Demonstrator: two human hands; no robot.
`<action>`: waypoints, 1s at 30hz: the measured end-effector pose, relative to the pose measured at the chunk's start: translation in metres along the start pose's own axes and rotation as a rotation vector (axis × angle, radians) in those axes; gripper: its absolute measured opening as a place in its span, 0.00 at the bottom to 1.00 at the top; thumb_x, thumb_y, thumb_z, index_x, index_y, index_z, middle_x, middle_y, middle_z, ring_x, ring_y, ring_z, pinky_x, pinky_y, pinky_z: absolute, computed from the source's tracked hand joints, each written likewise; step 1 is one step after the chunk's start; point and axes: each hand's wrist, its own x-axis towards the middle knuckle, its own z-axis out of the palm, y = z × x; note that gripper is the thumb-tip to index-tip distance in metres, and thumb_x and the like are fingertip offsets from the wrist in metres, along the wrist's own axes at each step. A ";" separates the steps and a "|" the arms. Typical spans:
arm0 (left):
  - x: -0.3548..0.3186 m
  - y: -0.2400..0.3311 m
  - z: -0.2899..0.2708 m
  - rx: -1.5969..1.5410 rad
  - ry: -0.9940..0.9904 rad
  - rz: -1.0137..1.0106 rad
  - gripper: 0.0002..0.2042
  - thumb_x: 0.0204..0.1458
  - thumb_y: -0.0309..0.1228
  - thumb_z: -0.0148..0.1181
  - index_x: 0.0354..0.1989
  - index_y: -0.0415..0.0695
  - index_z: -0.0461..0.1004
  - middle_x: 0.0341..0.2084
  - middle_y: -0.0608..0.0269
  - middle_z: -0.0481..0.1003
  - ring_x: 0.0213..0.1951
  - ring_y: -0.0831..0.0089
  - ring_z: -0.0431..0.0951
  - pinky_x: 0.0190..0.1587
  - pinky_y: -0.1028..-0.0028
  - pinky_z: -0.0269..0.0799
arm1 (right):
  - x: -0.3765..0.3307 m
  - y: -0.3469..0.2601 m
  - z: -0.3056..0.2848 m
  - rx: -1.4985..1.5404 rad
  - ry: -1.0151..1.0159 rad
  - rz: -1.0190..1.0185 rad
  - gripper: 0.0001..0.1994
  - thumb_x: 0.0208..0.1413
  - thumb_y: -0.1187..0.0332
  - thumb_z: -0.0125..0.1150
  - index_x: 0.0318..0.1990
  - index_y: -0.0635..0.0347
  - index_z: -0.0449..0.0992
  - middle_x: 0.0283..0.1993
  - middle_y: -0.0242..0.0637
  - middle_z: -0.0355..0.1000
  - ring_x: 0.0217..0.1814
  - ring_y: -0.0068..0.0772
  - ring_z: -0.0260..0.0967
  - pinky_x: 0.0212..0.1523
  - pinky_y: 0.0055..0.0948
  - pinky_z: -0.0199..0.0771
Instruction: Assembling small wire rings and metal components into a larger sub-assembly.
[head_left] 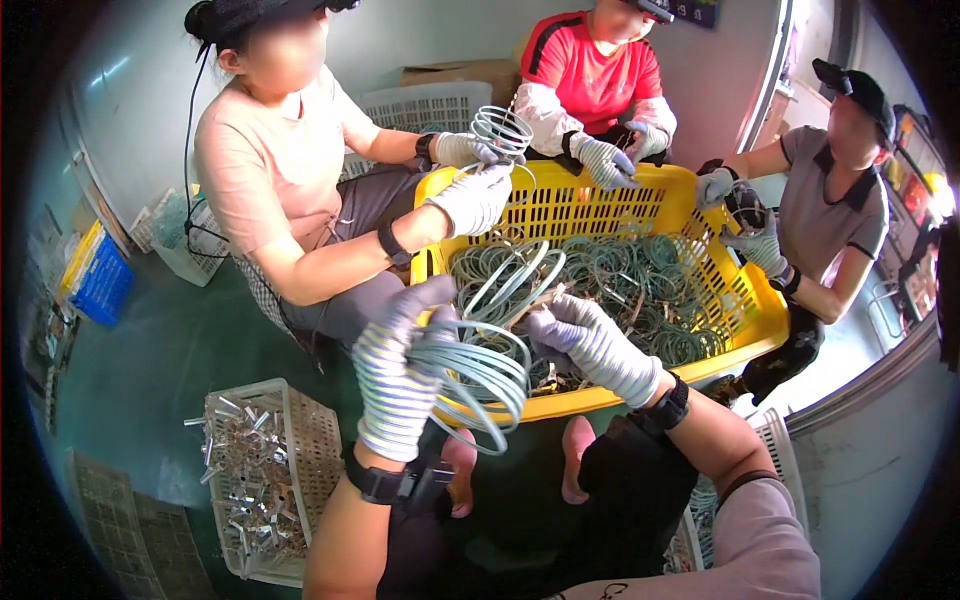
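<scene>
Item: left hand (395, 378), in a striped knit glove, curled firmly around a bundle of pale blue-green wire loops (460, 358). The bundle hangs above the near left part of a yellow basket (575, 402); the fingers hide where the loops gather.

Item: right hand (602, 345), gloved alike, half closed, just right of the bundle. A thin brownish strip (545, 298) shows beside its fingertips; whether they grip it, I cannot tell.

Item: heap of similar coils (630, 275) inside the basket, tangled; its lower layers are out of my sight, and dark scraps near the front rim are hard to make out.

Item: pale crate (315, 440) on the floor, left, holding shiny metal pieces (255, 450).

Item: second pale crate (780, 450), lower right, mostly covered by the wearer's arm and leg.

Item: three co-workers around the basket, in peach (275, 165), red (590, 80) and grey (835, 195); the peach-clad one holds a coil (502, 130). What the grey-clad one handles is indistinct.
</scene>
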 end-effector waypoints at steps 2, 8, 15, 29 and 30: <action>0.006 -0.016 -0.011 -0.459 0.044 -0.172 0.14 0.51 0.18 0.52 0.46 0.39 0.74 0.34 0.65 0.75 0.35 0.84 0.73 0.39 0.81 0.70 | 0.003 0.004 0.000 0.041 0.029 -0.022 0.13 0.58 0.54 0.56 0.40 0.52 0.70 0.24 0.21 0.62 0.19 0.11 0.53 0.18 0.13 0.51; 0.007 -0.040 -0.013 -0.358 -0.020 -0.287 0.13 0.56 0.19 0.47 0.49 0.37 0.72 0.33 0.64 0.75 0.37 0.81 0.73 0.42 0.81 0.69 | 0.002 0.001 0.007 0.078 0.016 -0.066 0.14 0.60 0.56 0.53 0.39 0.59 0.72 0.24 0.28 0.66 0.21 0.16 0.57 0.22 0.16 0.55; -0.001 -0.040 0.002 -0.106 -0.174 -0.174 0.13 0.57 0.23 0.50 0.50 0.37 0.71 0.34 0.62 0.76 0.35 0.80 0.73 0.40 0.80 0.70 | -0.006 -0.001 0.030 0.219 -0.067 0.042 0.16 0.56 0.60 0.59 0.49 0.58 0.74 0.29 0.20 0.70 0.24 0.11 0.61 0.24 0.14 0.59; 0.007 -0.035 -0.007 -0.168 -0.156 0.068 0.19 0.52 0.13 0.50 0.52 0.41 0.71 0.49 0.62 0.71 0.49 0.75 0.72 0.53 0.78 0.66 | -0.006 -0.016 0.018 0.293 0.101 -0.090 0.09 0.58 0.61 0.58 0.39 0.54 0.75 0.28 0.23 0.69 0.21 0.11 0.57 0.21 0.13 0.56; 0.008 -0.036 -0.011 -0.010 -0.109 0.057 0.15 0.56 0.21 0.50 0.52 0.41 0.71 0.47 0.64 0.73 0.48 0.76 0.73 0.53 0.78 0.67 | -0.006 -0.018 0.012 0.373 0.127 -0.067 0.08 0.58 0.61 0.57 0.39 0.54 0.74 0.28 0.23 0.69 0.20 0.11 0.57 0.20 0.13 0.56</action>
